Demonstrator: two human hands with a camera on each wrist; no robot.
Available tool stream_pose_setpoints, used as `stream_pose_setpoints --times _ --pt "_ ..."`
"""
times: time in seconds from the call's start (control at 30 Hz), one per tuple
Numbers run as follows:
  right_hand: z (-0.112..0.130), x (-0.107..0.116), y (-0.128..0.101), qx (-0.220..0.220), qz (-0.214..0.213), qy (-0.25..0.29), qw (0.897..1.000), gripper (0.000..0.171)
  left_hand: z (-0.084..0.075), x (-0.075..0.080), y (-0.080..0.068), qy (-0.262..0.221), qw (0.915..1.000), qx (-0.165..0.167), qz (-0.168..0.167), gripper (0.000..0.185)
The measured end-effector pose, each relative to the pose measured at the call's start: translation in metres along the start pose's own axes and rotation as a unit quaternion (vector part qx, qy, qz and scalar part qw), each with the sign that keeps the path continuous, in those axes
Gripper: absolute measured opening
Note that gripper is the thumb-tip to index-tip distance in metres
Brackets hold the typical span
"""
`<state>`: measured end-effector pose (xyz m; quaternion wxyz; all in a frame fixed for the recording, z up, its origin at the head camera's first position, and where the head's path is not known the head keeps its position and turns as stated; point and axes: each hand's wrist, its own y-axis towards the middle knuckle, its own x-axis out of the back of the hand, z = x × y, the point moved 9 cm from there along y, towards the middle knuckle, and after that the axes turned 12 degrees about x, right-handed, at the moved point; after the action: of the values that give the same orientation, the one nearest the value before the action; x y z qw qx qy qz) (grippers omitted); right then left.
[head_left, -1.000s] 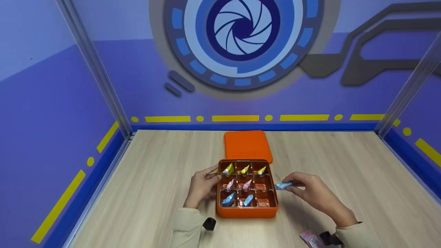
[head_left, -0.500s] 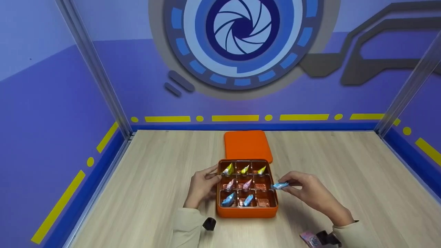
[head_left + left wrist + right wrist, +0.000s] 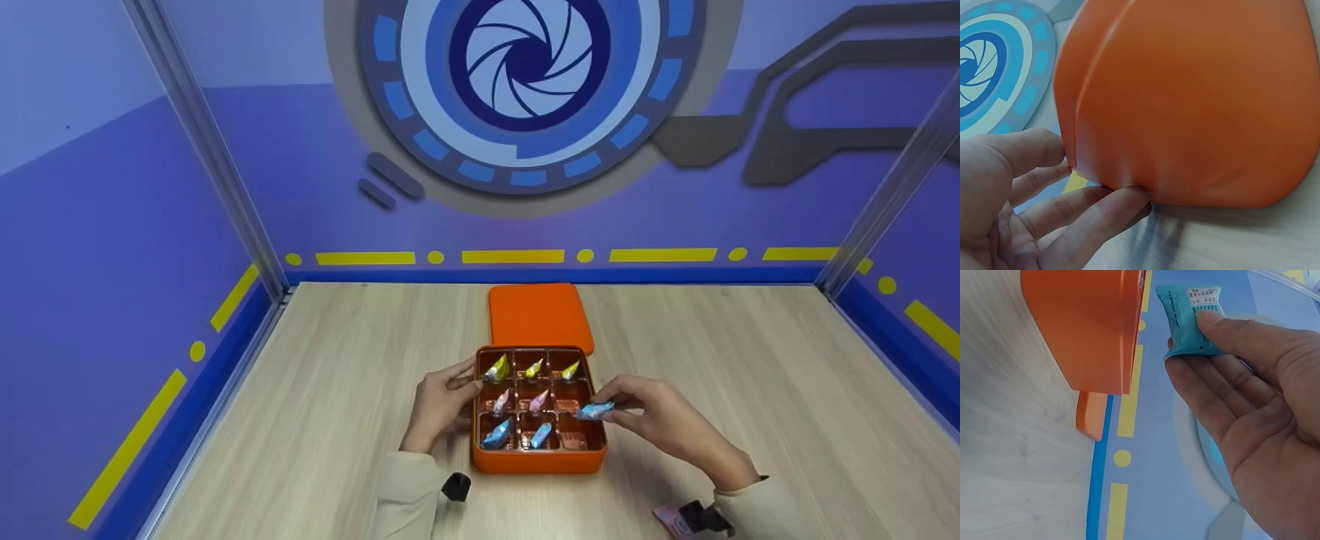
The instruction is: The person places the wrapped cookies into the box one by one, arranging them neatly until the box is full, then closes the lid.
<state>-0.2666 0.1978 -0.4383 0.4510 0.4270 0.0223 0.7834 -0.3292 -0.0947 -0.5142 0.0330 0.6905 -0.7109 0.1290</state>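
Note:
An orange box (image 3: 537,459) with nine compartments lies on the wooden table and holds yellow, pink and blue wrapped sweets. My right hand (image 3: 651,417) pinches a blue wrapped sweet (image 3: 595,410) (image 3: 1192,319) over the box's right column, above its right edge. My left hand (image 3: 442,401) rests against the box's left side (image 3: 1185,107), fingers (image 3: 1089,211) touching its wall. The middle-right and bottom-right compartments show no sweet.
The orange lid (image 3: 538,316) (image 3: 1091,415) lies flat just behind the box. A pink packet (image 3: 673,522) lies near the table's front edge by my right wrist. Purple walls close in the table on three sides.
My right hand has carried the blue sweet leftward, from beside the box's right edge to over its right column. The left hand has stayed put.

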Motion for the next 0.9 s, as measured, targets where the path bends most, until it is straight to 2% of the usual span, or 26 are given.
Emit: stream_pose_setpoints --times 0.37,0.63,0.9 --pt "0.007 -0.012 0.005 0.024 0.021 0.015 0.999 0.026 -0.001 0.001 0.001 0.014 0.9999 -0.004 -0.005 0.048" --pt "0.006 -0.021 0.006 0.001 0.043 0.047 0.998 0.022 0.0 -0.001 0.0 -0.007 1.0 0.006 0.003 0.048" --pt "0.005 -0.026 0.005 0.0 0.053 0.054 0.997 0.022 0.0 0.0 0.001 -0.002 1.0 0.002 0.001 0.049"
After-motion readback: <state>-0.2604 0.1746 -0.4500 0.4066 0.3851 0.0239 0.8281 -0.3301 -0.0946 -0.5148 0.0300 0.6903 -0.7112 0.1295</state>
